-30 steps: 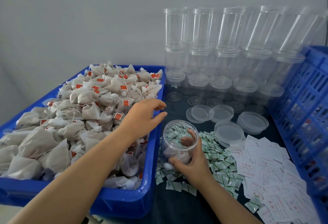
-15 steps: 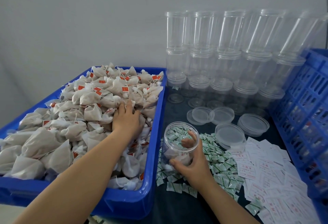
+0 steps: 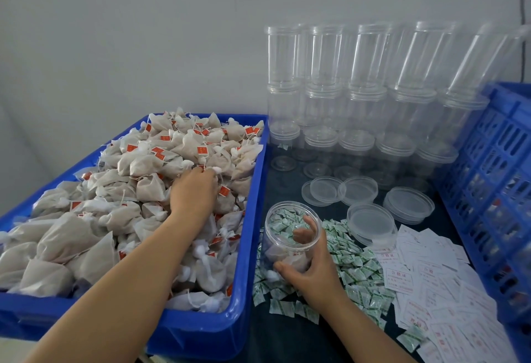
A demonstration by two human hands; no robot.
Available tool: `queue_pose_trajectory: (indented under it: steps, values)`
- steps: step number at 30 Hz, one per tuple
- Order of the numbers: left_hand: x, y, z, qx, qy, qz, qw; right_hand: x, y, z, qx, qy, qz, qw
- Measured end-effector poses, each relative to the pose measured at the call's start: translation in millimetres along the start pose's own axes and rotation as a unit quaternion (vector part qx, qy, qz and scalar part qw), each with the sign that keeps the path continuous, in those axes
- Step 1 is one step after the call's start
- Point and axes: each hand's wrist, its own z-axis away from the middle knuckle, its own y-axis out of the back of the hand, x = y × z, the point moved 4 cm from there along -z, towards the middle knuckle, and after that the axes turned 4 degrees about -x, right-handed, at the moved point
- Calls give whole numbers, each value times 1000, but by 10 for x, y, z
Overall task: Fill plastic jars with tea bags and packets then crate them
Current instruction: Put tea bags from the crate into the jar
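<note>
A clear plastic jar [image 3: 283, 243] stands open on the dark table, with a few tea bags showing at its bottom. My right hand [image 3: 311, 269] grips its side, thumb in front and fingers behind. My left hand [image 3: 194, 193] reaches into the blue bin [image 3: 247, 247] and lies palm down on the heap of beige tea bags [image 3: 138, 184] with red tags; its fingertips curl into the bags near the middle of the heap. Small green-and-white packets [image 3: 356, 262] lie scattered around the jar.
Stacked empty clear jars [image 3: 359, 89] stand against the wall at the back. Loose clear lids [image 3: 370, 220] lie behind the held jar. White printed slips [image 3: 431, 285] cover the table at the right. A blue slatted crate [image 3: 494, 190] stands along the right edge.
My left hand has gone from above the jar, left into the bin, and farther back over the tea bags. My right hand has kept its hold on the jar.
</note>
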Motion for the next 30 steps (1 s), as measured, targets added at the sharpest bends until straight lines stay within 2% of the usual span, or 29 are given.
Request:
queue_pose_trajectory:
  steps: [3,6,11,19,24,30]
  values:
    - [31,72,23,14,11,62,998,0,-3,-3,1,0,-3,1000]
    - [90,171,46,60,2,114,992,9,-1,-9,1,-2,-7,1000]
    - [232,386,128,137,-43,204,968,24,1,-12,2,-5,-2,1000]
    - [537,575,377,124,-148,344,919,37,8,-13,8,-2,14,1000]
    - [712,614,509,128,-226,345,902,40,1,-14,9,2,-3,1000]
    - [745,618,536,105,-247,384,883,67,-7,-24,13,4,-6,1000]
